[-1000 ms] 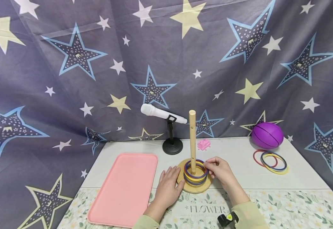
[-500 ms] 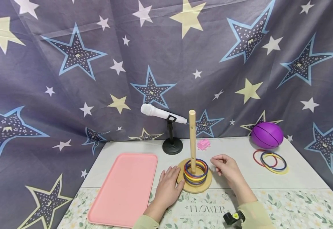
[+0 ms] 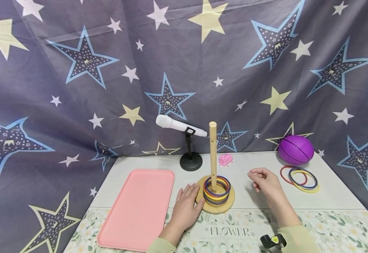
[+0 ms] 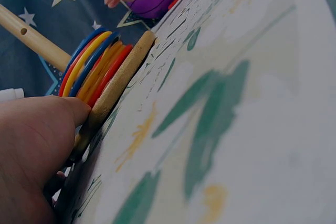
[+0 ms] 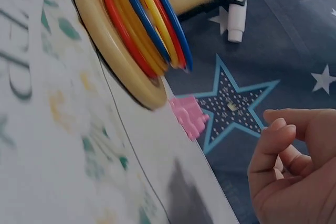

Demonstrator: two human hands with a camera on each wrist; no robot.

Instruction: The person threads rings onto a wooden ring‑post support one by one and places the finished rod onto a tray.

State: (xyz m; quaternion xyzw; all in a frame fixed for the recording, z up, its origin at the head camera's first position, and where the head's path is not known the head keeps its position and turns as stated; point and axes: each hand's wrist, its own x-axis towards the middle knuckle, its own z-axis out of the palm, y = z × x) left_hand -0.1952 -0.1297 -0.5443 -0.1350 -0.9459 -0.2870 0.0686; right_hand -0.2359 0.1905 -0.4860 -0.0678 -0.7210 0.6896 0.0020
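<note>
A wooden ring-toss stand has a round base and an upright post. Several red, yellow and blue rings lie stacked around the post's foot. My left hand rests at the left of the base with fingers extended; its thumb touches near the base's edge and lowest ring. To the right, my right hand hovers above the table with loosely bent fingers and nothing in them. Further right, a red ring, a blue ring and a yellow ring overlap on the table.
A pink tray lies at the left. Behind the stand are a white microphone on a black holder and a small pink toy. A purple ball sits at the back right, before a star-patterned curtain.
My right hand has let go of the stacked rings and moved right, toward the loose rings. The left hand has stayed at the base.
</note>
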